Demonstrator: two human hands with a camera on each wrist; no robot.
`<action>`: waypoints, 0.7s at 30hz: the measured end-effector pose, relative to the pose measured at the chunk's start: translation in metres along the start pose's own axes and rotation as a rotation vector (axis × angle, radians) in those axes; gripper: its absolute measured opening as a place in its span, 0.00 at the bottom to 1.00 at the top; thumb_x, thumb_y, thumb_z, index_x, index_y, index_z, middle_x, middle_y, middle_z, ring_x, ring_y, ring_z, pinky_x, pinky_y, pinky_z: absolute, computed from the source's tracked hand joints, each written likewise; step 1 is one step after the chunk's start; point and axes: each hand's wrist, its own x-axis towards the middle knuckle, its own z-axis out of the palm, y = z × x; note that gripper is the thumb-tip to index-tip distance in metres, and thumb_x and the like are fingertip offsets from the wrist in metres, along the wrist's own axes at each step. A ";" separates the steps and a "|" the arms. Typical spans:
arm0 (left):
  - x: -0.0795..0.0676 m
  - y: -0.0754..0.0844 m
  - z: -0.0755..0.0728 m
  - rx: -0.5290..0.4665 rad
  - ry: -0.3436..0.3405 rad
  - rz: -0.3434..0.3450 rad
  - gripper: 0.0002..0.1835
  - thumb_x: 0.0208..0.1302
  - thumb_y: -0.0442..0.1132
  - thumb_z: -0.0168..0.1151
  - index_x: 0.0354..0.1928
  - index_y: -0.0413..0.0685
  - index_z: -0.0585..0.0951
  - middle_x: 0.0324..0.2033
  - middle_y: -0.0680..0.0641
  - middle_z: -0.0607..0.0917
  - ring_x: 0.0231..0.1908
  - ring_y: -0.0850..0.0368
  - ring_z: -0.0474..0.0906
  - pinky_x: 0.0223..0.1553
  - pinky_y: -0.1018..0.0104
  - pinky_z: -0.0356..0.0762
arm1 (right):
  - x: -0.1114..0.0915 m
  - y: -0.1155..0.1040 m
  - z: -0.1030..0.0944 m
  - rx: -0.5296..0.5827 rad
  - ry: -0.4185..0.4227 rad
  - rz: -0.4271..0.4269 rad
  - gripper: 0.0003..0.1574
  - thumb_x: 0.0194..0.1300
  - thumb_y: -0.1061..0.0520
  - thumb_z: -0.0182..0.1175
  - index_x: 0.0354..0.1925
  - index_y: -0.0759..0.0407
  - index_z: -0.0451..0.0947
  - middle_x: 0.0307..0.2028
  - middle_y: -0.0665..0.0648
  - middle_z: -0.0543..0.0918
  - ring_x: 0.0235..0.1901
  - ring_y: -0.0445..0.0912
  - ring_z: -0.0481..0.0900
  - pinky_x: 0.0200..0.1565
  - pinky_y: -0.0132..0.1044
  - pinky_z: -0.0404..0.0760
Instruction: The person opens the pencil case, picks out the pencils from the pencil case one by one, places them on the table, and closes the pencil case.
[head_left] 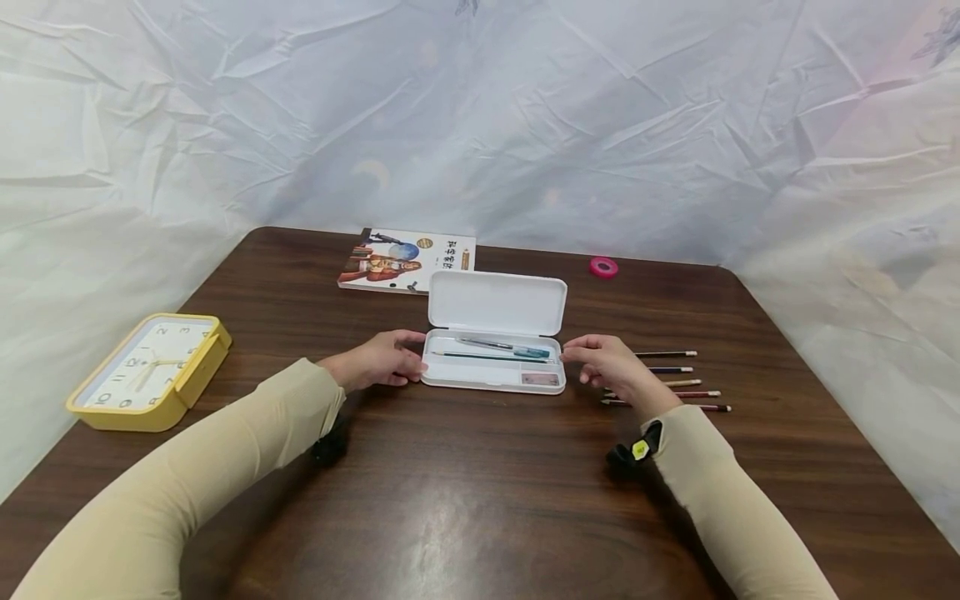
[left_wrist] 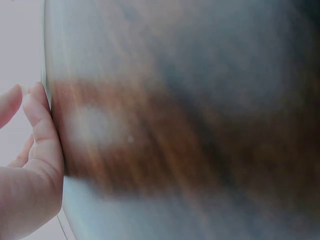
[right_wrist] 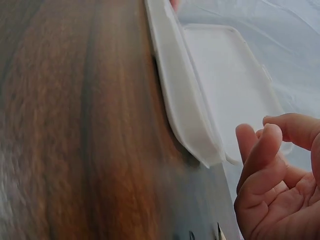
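A white pencil case [head_left: 487,384] lies on the table with its lid [head_left: 497,303] standing raised behind it. Inside are a pen [head_left: 486,342] with a teal cap, a dark green pencil [head_left: 480,357] and, in the small right compartment, a pinkish eraser [head_left: 539,379]. At the case's left end is my left hand [head_left: 381,360], its fingertips touching the edge and its fingers bent loosely. Beside the right end I see my right hand [head_left: 609,364]; in the right wrist view its relaxed fingers [right_wrist: 265,155] are a little apart from the case corner.
Several pencils [head_left: 686,382] lie in a row right of my right hand, partly hidden by it. A yellow clock [head_left: 150,371] is at the left. An illustrated book [head_left: 405,262] lies behind the case, and a pink tape roll [head_left: 603,267] sits at the back right.
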 end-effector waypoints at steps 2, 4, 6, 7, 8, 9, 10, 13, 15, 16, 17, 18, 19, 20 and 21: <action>0.000 0.000 0.000 0.002 0.000 -0.002 0.33 0.56 0.32 0.57 0.63 0.46 0.56 0.36 0.43 0.75 0.31 0.56 0.74 0.31 0.66 0.73 | 0.002 -0.001 0.004 -0.020 0.007 0.001 0.24 0.57 0.54 0.57 0.48 0.68 0.69 0.37 0.60 0.75 0.14 0.39 0.69 0.18 0.28 0.67; -0.001 0.000 0.000 0.004 0.000 -0.004 0.32 0.57 0.32 0.57 0.63 0.46 0.56 0.36 0.43 0.75 0.31 0.56 0.74 0.31 0.66 0.73 | 0.005 -0.002 0.007 -0.041 0.011 -0.003 0.23 0.57 0.54 0.57 0.48 0.67 0.70 0.37 0.60 0.74 0.15 0.40 0.70 0.18 0.28 0.67; -0.002 0.001 0.000 0.005 -0.003 -0.002 0.33 0.57 0.31 0.56 0.63 0.46 0.56 0.36 0.43 0.75 0.31 0.56 0.74 0.31 0.66 0.73 | 0.006 -0.003 0.010 -0.066 0.011 -0.010 0.23 0.57 0.54 0.57 0.49 0.66 0.70 0.35 0.59 0.74 0.15 0.41 0.71 0.18 0.29 0.67; -0.002 0.000 0.000 0.007 -0.005 -0.001 0.33 0.57 0.32 0.56 0.63 0.46 0.55 0.36 0.43 0.75 0.31 0.56 0.74 0.31 0.66 0.73 | 0.007 -0.004 0.011 -0.079 0.007 -0.012 0.23 0.58 0.54 0.57 0.49 0.66 0.70 0.34 0.59 0.74 0.15 0.41 0.71 0.18 0.29 0.67; -0.002 0.000 0.000 0.005 -0.003 -0.001 0.33 0.57 0.31 0.56 0.63 0.46 0.56 0.35 0.43 0.75 0.31 0.56 0.74 0.31 0.66 0.73 | 0.008 -0.005 0.013 -0.090 0.002 -0.014 0.23 0.58 0.54 0.57 0.49 0.66 0.70 0.33 0.58 0.74 0.15 0.42 0.71 0.18 0.29 0.67; -0.001 0.000 0.000 0.005 -0.003 -0.002 0.32 0.57 0.32 0.56 0.63 0.46 0.56 0.35 0.43 0.75 0.31 0.56 0.74 0.31 0.66 0.73 | 0.009 -0.005 0.014 -0.104 0.001 -0.016 0.23 0.58 0.54 0.57 0.49 0.66 0.70 0.32 0.58 0.74 0.15 0.42 0.71 0.18 0.29 0.67; -0.001 0.000 0.000 0.006 -0.003 -0.003 0.32 0.57 0.32 0.57 0.63 0.46 0.56 0.35 0.43 0.75 0.31 0.56 0.74 0.31 0.66 0.73 | 0.009 -0.006 0.015 -0.120 -0.001 -0.017 0.23 0.58 0.54 0.57 0.49 0.65 0.71 0.31 0.58 0.74 0.15 0.42 0.71 0.17 0.30 0.66; -0.001 -0.001 0.000 0.008 0.001 -0.006 0.32 0.57 0.32 0.57 0.62 0.46 0.57 0.35 0.43 0.76 0.31 0.56 0.74 0.31 0.66 0.73 | 0.012 -0.007 0.018 -0.163 -0.008 -0.018 0.21 0.58 0.54 0.56 0.48 0.65 0.71 0.30 0.58 0.74 0.14 0.42 0.71 0.16 0.29 0.65; -0.001 0.000 0.000 0.009 0.006 -0.007 0.32 0.57 0.32 0.57 0.62 0.47 0.57 0.35 0.44 0.76 0.31 0.56 0.74 0.31 0.66 0.73 | 0.014 -0.008 0.020 -0.211 -0.011 -0.020 0.20 0.58 0.54 0.56 0.47 0.65 0.71 0.31 0.58 0.74 0.14 0.42 0.71 0.16 0.29 0.65; -0.001 0.000 0.000 0.009 0.008 -0.008 0.32 0.56 0.32 0.57 0.62 0.47 0.57 0.35 0.44 0.76 0.31 0.56 0.74 0.31 0.66 0.73 | 0.015 -0.009 0.021 -0.234 -0.013 -0.023 0.20 0.58 0.54 0.56 0.46 0.64 0.72 0.32 0.58 0.75 0.14 0.42 0.71 0.16 0.29 0.65; -0.001 0.000 0.000 0.008 0.010 -0.008 0.31 0.56 0.32 0.57 0.62 0.47 0.58 0.34 0.44 0.76 0.31 0.56 0.74 0.31 0.66 0.73 | 0.016 -0.010 0.021 -0.256 -0.014 -0.026 0.19 0.58 0.54 0.56 0.46 0.64 0.72 0.32 0.58 0.75 0.14 0.42 0.71 0.16 0.29 0.66; -0.001 0.000 0.000 0.011 0.010 -0.007 0.32 0.56 0.32 0.57 0.62 0.47 0.57 0.34 0.44 0.76 0.31 0.56 0.74 0.31 0.66 0.73 | 0.016 -0.010 0.022 -0.283 -0.019 -0.034 0.19 0.58 0.54 0.56 0.45 0.64 0.72 0.33 0.58 0.75 0.14 0.42 0.71 0.16 0.30 0.66; -0.001 0.000 0.000 0.014 0.008 -0.004 0.32 0.56 0.32 0.57 0.62 0.47 0.57 0.34 0.44 0.76 0.31 0.56 0.74 0.31 0.66 0.73 | 0.017 -0.011 0.022 -0.308 -0.024 -0.043 0.19 0.58 0.55 0.56 0.45 0.64 0.72 0.33 0.58 0.75 0.14 0.42 0.71 0.16 0.30 0.67; -0.001 0.000 0.000 0.011 0.009 -0.007 0.32 0.56 0.32 0.57 0.62 0.47 0.57 0.34 0.44 0.76 0.31 0.56 0.74 0.31 0.66 0.73 | 0.018 -0.012 0.022 -0.330 -0.030 -0.049 0.19 0.58 0.55 0.56 0.45 0.64 0.72 0.33 0.58 0.75 0.14 0.42 0.71 0.16 0.30 0.67; -0.001 0.000 0.000 0.012 0.007 -0.005 0.32 0.56 0.32 0.57 0.62 0.47 0.57 0.34 0.44 0.76 0.31 0.56 0.74 0.30 0.66 0.73 | 0.018 -0.012 0.023 -0.345 -0.035 -0.054 0.19 0.57 0.55 0.56 0.45 0.65 0.72 0.33 0.58 0.76 0.13 0.42 0.71 0.16 0.30 0.68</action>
